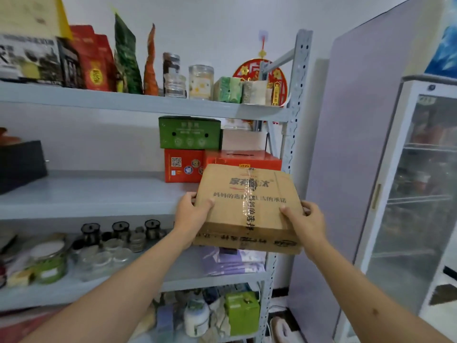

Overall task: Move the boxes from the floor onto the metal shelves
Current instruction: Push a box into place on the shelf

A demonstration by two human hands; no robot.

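A: Current step?
B: Placement. The left hand (191, 214) and right hand (305, 222) grip the cardboard box (247, 206) by its sides, at the front edge of the middle shelf (86, 196), right end.
A: Next?
B: Probably push it in, toward the red boxes (183, 167).
A: Unclear?
B: Whether its base touches the shelf.

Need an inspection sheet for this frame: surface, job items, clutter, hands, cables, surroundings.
Surface: middle shelf, grey metal, bare patch left of the stacked boxes.
Job's things: cardboard box held at the shelf's front edge; red boxes and green box already stacked behind.
Clutter: jars and bags on the top shelf; black box at left; glassware below.
Hands: left hand and right hand grip the box's sides.
Cables: white cable near the floor.
Surroundings: glass-door fridge at right.
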